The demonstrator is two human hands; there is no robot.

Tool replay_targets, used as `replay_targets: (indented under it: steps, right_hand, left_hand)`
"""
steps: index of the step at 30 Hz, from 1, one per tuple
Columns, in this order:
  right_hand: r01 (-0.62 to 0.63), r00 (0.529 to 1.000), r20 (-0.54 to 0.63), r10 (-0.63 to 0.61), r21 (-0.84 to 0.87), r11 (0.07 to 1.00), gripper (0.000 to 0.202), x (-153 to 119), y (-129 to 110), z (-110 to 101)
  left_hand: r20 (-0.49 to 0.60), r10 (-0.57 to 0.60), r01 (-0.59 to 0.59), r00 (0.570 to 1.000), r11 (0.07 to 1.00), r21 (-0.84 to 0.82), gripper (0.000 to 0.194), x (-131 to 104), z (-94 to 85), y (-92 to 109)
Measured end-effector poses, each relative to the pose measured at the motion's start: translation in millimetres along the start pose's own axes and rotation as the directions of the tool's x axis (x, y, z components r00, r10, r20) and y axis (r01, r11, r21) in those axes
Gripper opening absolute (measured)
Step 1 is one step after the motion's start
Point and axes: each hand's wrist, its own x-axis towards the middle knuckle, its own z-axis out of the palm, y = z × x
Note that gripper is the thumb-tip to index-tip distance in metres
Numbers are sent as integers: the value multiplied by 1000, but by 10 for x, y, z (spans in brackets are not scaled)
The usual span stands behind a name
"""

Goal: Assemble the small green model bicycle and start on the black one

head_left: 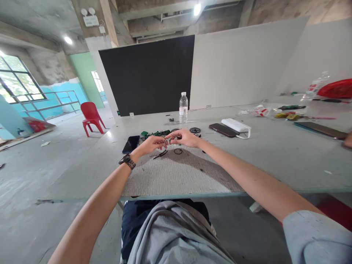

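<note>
Pinching small pale thing (168,142), left hand (153,144) and right hand (184,138), each grip closed on it. Gray worktop (275,157) below. Bottle (183,110) behind. Black board (151,79), red chair (91,114) off left.

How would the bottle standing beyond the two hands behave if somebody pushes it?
The bottle looks tall and narrow, so a push near its cap would probably tip it. Once lying down, its round body would likely roll on the flat table. It looks like clear plastic, so it may dent; I cannot tell how full it is.
</note>
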Motion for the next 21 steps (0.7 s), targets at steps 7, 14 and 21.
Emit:
replay_targets:
  steps: [7,14,21]
  right_hand:
    - [55,995,-91,-51,38,998,42,0,-36,29]
    - [-40,995,-94,26,-142,989,47,30,42,-130]
    - [-296,938,12,346,-490,820,16,-54,244,-289]
  left_hand:
    - [-31,5,-9,999,994,-112,26,23,53,72]
    - [-146,-82,65,986,991,-118,32,65,83,-34]
    - [-200,-153,123,968,981,-152,31,92,120,-187]
